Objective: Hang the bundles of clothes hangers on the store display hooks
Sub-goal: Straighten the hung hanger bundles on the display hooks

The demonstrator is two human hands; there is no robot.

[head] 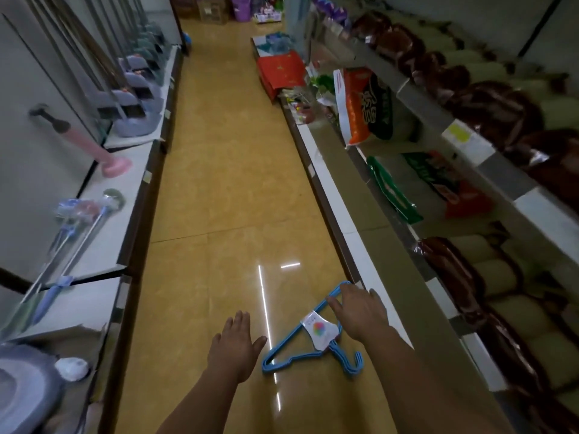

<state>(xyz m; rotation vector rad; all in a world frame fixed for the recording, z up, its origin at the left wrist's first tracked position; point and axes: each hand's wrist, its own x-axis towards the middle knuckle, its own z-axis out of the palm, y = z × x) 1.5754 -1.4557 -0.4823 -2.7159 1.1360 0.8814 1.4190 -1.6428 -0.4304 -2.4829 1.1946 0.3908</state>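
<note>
Step in hand: pick up the bundle of blue hangers [313, 336] from the floor [225, 189]; judged an early stage, since no bundle is lifted and no display hook is identifiable in view.
Bundle position: flat on the tiled floor, just beside the base of the right-hand shelf unit [369, 270]; hook ends point toward the person, and a paper label [319, 330] wraps the middle.
Recommended grip: close the fingers around the stacked frames near the label, where the bundle is bound, so that the hangers lift as one and do not fan out. Keep the hook ends free for hanging later.
Right hand [360, 311]: fingers spread and nearly straight, reaching over the far corner of the bundle. The fingertips lie at or on the blue frame; actual contact cannot be confirmed. Nothing is gripped.
Left hand [235, 343]: palm down, fingers extended and loosely spread, above bare floor just to the left of the bundle. It holds nothing and touches nothing visible.
Risk: the glossy floor may let the bundle slide toward the shelf base if pushed rather than gripped.
Surroundings: brooms and dustpans [138, 98] line the left shelving.
</note>
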